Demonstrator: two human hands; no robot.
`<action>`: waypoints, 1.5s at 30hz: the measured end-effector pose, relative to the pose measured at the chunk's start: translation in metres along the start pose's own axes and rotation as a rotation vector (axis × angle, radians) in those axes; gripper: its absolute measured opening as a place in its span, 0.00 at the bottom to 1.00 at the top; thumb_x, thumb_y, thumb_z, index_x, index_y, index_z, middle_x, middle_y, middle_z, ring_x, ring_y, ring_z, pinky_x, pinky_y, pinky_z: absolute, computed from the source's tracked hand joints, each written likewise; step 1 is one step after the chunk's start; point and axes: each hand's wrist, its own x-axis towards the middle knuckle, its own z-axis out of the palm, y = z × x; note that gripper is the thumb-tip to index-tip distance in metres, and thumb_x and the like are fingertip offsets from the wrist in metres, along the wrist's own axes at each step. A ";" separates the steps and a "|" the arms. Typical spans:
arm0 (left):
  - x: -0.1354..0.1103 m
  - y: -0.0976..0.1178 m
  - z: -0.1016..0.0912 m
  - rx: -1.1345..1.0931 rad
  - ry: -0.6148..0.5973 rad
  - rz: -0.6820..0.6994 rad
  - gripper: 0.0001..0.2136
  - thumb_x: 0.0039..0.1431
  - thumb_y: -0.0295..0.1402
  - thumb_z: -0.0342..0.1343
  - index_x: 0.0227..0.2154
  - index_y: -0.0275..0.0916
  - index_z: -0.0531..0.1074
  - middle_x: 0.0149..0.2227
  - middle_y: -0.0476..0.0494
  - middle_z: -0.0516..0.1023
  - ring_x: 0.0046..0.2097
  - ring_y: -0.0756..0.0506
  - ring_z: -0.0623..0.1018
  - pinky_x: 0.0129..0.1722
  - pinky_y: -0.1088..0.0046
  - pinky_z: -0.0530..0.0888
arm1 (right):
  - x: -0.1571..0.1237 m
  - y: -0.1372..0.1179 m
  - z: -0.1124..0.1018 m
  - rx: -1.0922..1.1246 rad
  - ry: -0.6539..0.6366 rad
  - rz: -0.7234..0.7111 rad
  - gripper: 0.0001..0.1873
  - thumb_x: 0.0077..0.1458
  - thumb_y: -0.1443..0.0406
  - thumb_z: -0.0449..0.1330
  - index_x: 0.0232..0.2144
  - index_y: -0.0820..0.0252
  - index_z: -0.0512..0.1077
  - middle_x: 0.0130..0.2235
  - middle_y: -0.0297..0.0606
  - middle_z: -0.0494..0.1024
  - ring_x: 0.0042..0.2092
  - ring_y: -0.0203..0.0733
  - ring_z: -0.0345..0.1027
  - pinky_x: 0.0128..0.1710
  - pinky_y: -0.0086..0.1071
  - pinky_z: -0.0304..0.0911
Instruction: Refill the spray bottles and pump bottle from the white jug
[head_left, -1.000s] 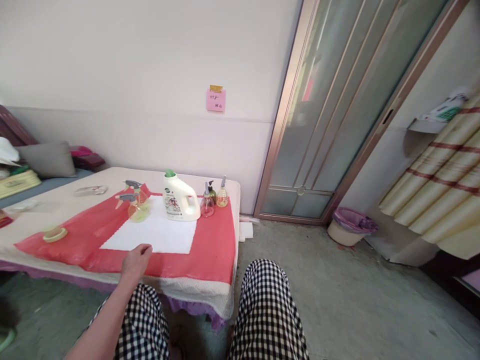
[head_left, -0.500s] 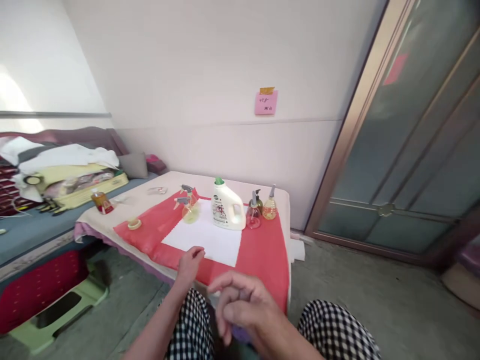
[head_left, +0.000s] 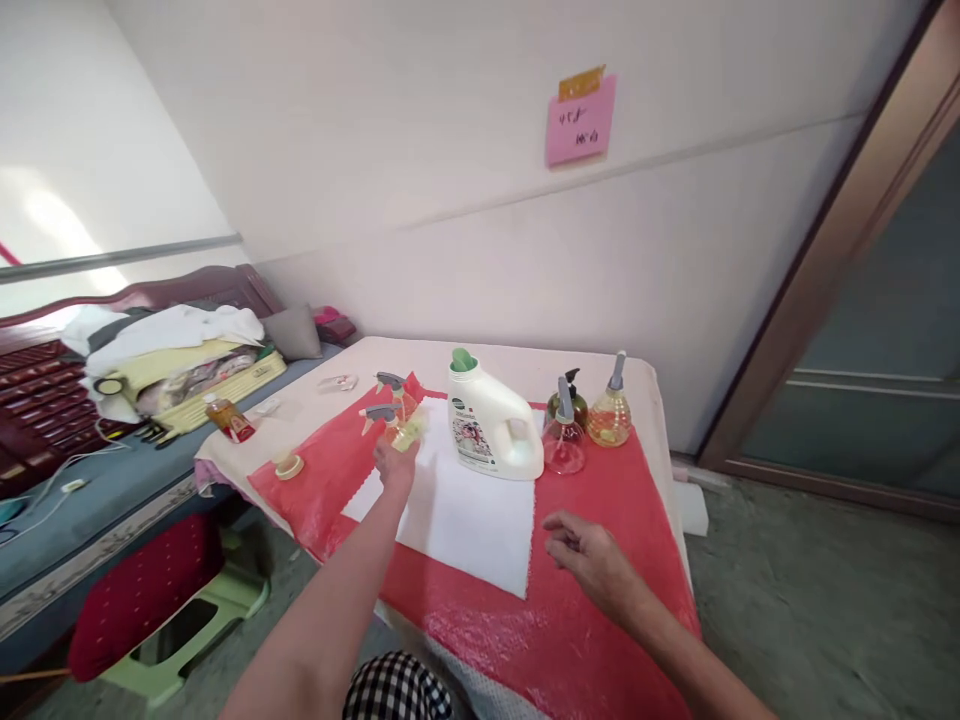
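Observation:
My left hand (head_left: 395,463) reaches across the table, its fingers closed on the lower part of a yellow spray bottle (head_left: 406,431) with a grey trigger. A second spray bottle (head_left: 393,386) stands just behind it. Both stand at the left edge of a white cloth (head_left: 465,510) that lies on a red plastic sheet (head_left: 637,480). My right hand (head_left: 592,556) hovers over the sheet just right of the cloth, fingers loosely apart, holding nothing. A white detergent jug (head_left: 491,430) with a green cap stands at the cloth's far edge.
Right of the jug stand a pink pump bottle (head_left: 564,446), a dark green one (head_left: 574,398) and an amber one (head_left: 609,418). A small yellow ring (head_left: 289,466) and a red-labelled bottle (head_left: 229,420) lie left. Bedding (head_left: 180,355) is piled far left; a green stool (head_left: 187,620) stands below.
The view has swung left and closer to the table. My left hand went from the cloth's near edge forward to the yellow spray bottle. My right hand came up over the red sheet.

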 end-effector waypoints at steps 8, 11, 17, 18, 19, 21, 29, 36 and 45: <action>0.032 0.012 0.016 -0.008 0.034 -0.055 0.18 0.61 0.39 0.54 0.52 0.37 0.67 0.52 0.39 0.70 0.49 0.42 0.74 0.46 0.57 0.73 | 0.001 -0.006 0.006 0.053 -0.096 -0.003 0.13 0.49 0.60 0.51 0.34 0.61 0.69 0.25 0.32 0.68 0.28 0.37 0.60 0.30 0.30 0.55; 0.015 0.016 0.004 -0.091 -0.018 -0.020 0.19 0.61 0.39 0.55 0.52 0.36 0.67 0.52 0.39 0.70 0.49 0.41 0.74 0.46 0.57 0.73 | 0.003 -0.006 0.005 0.135 -0.085 0.019 0.12 0.49 0.60 0.53 0.33 0.61 0.69 0.24 0.31 0.68 0.28 0.37 0.61 0.30 0.30 0.55; -0.075 0.024 -0.041 -0.400 -0.304 0.157 0.23 0.56 0.43 0.58 0.53 0.41 0.66 0.46 0.42 0.77 0.47 0.45 0.77 0.45 0.70 0.73 | 0.002 -0.018 0.002 0.524 -0.042 0.165 0.20 0.49 0.53 0.62 0.38 0.62 0.70 0.34 0.38 0.75 0.36 0.42 0.71 0.38 0.34 0.63; -0.094 0.026 -0.050 -0.576 -0.443 0.170 0.23 0.55 0.42 0.59 0.52 0.41 0.67 0.48 0.40 0.77 0.49 0.44 0.76 0.46 0.69 0.73 | 0.000 -0.023 0.002 0.621 -0.033 0.178 0.22 0.50 0.51 0.62 0.41 0.61 0.70 0.39 0.41 0.75 0.39 0.43 0.71 0.41 0.35 0.64; -0.112 0.030 -0.058 -0.717 -0.560 0.182 0.23 0.53 0.42 0.61 0.51 0.41 0.68 0.50 0.39 0.76 0.51 0.43 0.76 0.48 0.68 0.72 | -0.003 -0.027 0.002 0.731 -0.043 0.188 0.25 0.52 0.49 0.62 0.44 0.59 0.69 0.44 0.42 0.74 0.43 0.44 0.71 0.42 0.35 0.64; -0.147 0.038 -0.070 -0.859 -0.712 0.198 0.23 0.49 0.39 0.64 0.49 0.40 0.71 0.50 0.38 0.76 0.51 0.42 0.75 0.50 0.66 0.70 | -0.009 -0.033 0.004 0.955 -0.136 0.196 0.28 0.55 0.45 0.60 0.50 0.55 0.66 0.52 0.43 0.71 0.46 0.45 0.70 0.43 0.36 0.65; -0.211 0.079 -0.058 -1.045 -0.841 0.142 0.23 0.45 0.37 0.67 0.46 0.40 0.74 0.47 0.40 0.77 0.48 0.42 0.76 0.49 0.67 0.69 | -0.026 -0.031 0.000 1.185 -0.218 0.217 0.29 0.56 0.47 0.59 0.55 0.54 0.63 0.51 0.42 0.73 0.43 0.43 0.73 0.44 0.36 0.65; -0.207 0.084 -0.033 -1.231 -0.567 -0.030 0.19 0.53 0.51 0.57 0.34 0.37 0.73 0.41 0.37 0.79 0.46 0.41 0.78 0.48 0.62 0.71 | -0.020 -0.031 -0.001 1.001 0.010 -0.017 0.38 0.40 0.62 0.72 0.51 0.52 0.59 0.54 0.41 0.68 0.53 0.48 0.65 0.48 0.37 0.63; -0.183 0.082 -0.036 -1.247 -0.604 -0.114 0.17 0.52 0.50 0.57 0.25 0.40 0.66 0.38 0.40 0.80 0.47 0.40 0.78 0.49 0.61 0.72 | -0.008 -0.024 0.029 0.442 0.286 -0.103 0.39 0.42 0.65 0.68 0.53 0.53 0.53 0.52 0.40 0.65 0.54 0.48 0.61 0.55 0.43 0.58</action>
